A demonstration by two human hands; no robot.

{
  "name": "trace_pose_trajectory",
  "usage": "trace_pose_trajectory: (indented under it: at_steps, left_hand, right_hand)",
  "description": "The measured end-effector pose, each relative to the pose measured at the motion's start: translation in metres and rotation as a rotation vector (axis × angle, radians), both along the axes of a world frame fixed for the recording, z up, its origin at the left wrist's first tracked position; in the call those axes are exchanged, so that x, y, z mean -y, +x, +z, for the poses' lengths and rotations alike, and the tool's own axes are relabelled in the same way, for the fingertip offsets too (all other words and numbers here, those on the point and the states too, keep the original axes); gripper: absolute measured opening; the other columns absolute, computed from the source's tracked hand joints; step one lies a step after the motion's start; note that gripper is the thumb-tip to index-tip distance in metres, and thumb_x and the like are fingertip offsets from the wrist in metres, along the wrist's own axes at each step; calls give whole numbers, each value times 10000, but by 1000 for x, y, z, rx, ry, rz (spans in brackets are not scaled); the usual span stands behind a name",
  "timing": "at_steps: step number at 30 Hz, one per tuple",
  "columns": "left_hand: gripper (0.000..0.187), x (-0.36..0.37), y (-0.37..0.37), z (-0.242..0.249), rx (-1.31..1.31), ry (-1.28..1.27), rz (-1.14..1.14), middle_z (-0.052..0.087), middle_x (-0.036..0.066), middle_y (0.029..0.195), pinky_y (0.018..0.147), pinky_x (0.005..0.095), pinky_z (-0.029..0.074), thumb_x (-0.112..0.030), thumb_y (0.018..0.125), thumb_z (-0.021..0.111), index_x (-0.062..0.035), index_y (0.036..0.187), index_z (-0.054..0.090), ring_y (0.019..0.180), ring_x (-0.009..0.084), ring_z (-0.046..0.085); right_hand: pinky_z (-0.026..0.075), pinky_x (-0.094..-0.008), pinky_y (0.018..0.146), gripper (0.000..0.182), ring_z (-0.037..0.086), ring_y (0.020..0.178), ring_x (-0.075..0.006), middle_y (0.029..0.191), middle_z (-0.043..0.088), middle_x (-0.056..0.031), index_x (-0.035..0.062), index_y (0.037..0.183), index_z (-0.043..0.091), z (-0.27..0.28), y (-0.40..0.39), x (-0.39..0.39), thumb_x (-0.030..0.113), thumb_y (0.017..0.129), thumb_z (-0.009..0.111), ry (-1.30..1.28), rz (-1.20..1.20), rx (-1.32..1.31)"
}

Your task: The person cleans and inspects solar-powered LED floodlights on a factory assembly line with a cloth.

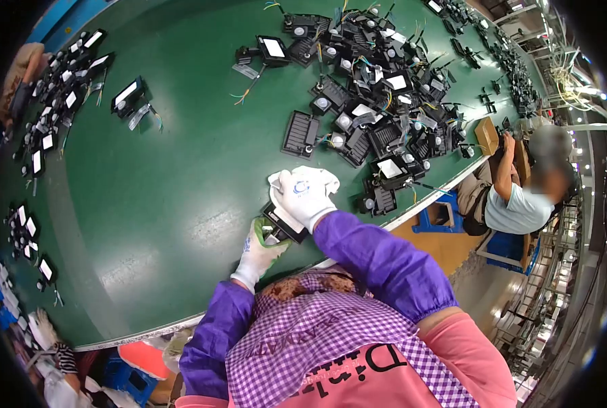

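Near the front edge of the green table, my left hand (258, 253), in a white glove with a green palm, is closed on the side of a small black floodlight (274, 216). My right hand (306, 200), also in a white glove, presses a bunched white cloth (328, 179) against the lamp's front. Cloth and fingers cover much of the lamp's face. To the upper right lies a large heap of similar black floodlights (368, 139) with round white sensors and coloured wires.
One floodlight (127, 97) lies apart at the upper left of the table (181, 177). Rows of lamps (47, 141) line the far left. At right, a co-worker (517, 211) sits beside a cardboard box (486, 136). A blue stool (441, 215) stands below the table edge.
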State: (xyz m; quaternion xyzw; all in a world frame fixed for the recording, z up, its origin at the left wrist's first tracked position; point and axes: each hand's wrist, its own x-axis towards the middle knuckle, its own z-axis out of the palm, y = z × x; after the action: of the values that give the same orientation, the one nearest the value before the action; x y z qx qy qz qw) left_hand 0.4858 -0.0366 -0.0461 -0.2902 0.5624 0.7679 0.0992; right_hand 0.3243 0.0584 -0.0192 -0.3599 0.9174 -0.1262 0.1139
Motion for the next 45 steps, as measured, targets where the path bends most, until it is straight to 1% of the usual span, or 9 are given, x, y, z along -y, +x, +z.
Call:
trace_pose_trajectory:
  at_steps: [4,6,8,9,13,22,30,34,45]
  left_hand:
    - [832,6,-10,21,-39,66,28,565,97,1158,622,259,517,89,710,746,-42,1433,355,835,116,602]
    - [811,4,-1,-8,-43,6,-42,579,116,1215,580,235,498,109,739,716,-58,1446,355,785,109,595]
    - [772,3,-8,26,141,35,-38,622,82,1140,719,245,524,78,742,730,-36,1423,384,958,135,627]
    - [769,-3,-6,15,3,78,51,616,69,1127,709,240,518,62,733,745,-42,1413,400,908,117,614]
    - [795,1,-7,10,10,-75,-20,601,60,1136,716,229,510,28,705,787,-47,1404,416,873,93,595]
    - [873,-4,-4,-10,-18,-48,3,579,54,1161,605,218,470,85,712,760,-48,1460,330,758,75,538]
    - [891,-5,-7,16,-103,-137,7,560,95,1256,922,277,494,132,695,718,-28,1470,309,1094,162,573]
    - [900,-9,-11,23,-166,47,72,565,94,1259,925,279,502,126,685,726,-31,1470,314,1080,155,578]
    - [910,-13,-9,31,87,56,99,613,65,1082,532,224,472,123,730,709,-119,1491,272,785,103,598]
  right_hand:
    - [411,-617,651,296,640,785,-386,846,669,-173,38,974,628,91,32,26,293,873,515,318,81,-232]
    - [412,-621,643,277,643,796,-409,863,675,-201,66,942,639,65,40,29,302,843,533,272,143,107]
    - [405,-544,549,264,641,767,-417,807,650,-203,94,864,608,49,34,20,354,829,580,68,-84,-444]
    - [387,-506,497,251,627,677,-354,711,621,-170,100,846,562,-3,-1,8,347,822,602,67,-19,-201]
    - [329,-571,479,347,557,589,-397,680,573,-206,40,869,581,78,27,28,380,852,513,335,178,-395]
    - [447,-549,608,289,647,754,-360,813,656,-169,58,975,592,30,23,20,319,865,537,184,214,-167]
    - [453,-476,682,195,615,860,-338,871,617,-147,102,935,560,74,26,13,280,861,589,-3,211,-478]
    - [515,-438,750,307,623,891,-304,946,622,-126,78,1003,565,34,74,-71,348,869,624,-4,133,58]
    - [437,-569,686,314,626,733,-387,770,624,-191,68,881,606,18,40,-63,368,796,647,67,-189,-211]
